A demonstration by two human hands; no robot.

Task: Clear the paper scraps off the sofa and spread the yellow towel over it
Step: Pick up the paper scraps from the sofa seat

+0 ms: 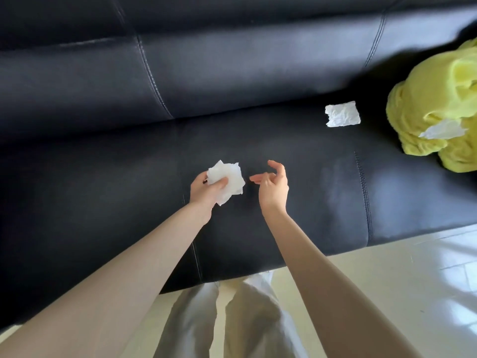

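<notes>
A: From the head camera, what is each hand doing?

B: The left hand [206,188] has its thumb and fingers curled round a bunch of crumpled white paper scraps [228,180], held just over the middle of the seat of the black leather sofa [296,140]. The right hand [273,188] is just beside it, apart from the paper, with loosely bent fingers spread and nothing in them.

A: Is there more paper on the sofa?

B: Yes. A square crumpled paper scrap [342,115] lies flat on the seat toward its right end, close to the crease where the seat meets the backrest. Another torn paper scrap [442,130] rests on the yellow towel [436,99].

A: And where is the towel?

B: It sits bunched in a heap at the far right end of the seat, partly cut off by the picture's right edge. The square scrap is near its left side but does not touch it.

A: Anything else in view?

B: Below the sofa's front edge there are the person's light trousers [240,324] and a pale tiled floor [387,280].
</notes>
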